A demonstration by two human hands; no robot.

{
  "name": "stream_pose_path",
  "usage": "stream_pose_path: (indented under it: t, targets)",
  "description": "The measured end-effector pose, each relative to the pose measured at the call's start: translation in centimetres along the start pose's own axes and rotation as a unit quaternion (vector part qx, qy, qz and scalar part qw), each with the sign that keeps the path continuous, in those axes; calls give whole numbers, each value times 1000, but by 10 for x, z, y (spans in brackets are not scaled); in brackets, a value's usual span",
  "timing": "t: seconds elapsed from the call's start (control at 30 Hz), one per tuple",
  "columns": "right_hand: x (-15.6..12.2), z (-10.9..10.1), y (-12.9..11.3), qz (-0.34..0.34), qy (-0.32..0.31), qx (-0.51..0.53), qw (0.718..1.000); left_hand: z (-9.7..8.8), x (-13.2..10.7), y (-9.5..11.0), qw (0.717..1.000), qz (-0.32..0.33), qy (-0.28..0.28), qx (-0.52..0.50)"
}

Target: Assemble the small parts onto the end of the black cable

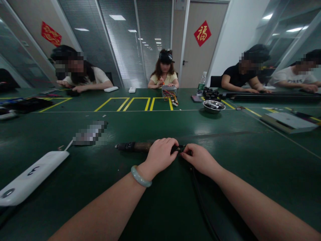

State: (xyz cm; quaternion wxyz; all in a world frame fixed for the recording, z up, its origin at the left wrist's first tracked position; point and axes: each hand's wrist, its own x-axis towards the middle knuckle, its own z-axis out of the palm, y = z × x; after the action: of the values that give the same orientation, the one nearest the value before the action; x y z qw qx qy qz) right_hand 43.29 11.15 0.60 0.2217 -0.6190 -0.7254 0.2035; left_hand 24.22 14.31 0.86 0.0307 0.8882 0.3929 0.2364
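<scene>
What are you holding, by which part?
Left grip holds the electric screwdriver by its rear end; right grip seems to pinch the black cable near its tip.

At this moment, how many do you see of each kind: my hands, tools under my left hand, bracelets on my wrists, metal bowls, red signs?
Hands: 2
Tool: 1
Bracelet: 1
Metal bowl: 1
Red signs: 2
Total: 7

metal bowl (213, 110) | bottle (201, 84) | white device (37, 175) | blurred slab (90, 133), possibly phone
</scene>
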Motion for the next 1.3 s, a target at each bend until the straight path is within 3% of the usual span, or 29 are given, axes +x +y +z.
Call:
stream_pose_path:
  t: [0.53, 1.3]
  targets:
    - [1, 0, 3, 50, -1, 46, 998, 0, 0, -2, 1000, 14, -10, -2]
    - [2, 4, 4, 42, 13, 90, 995, 1, -1, -1, 1000, 17, 1, -4]
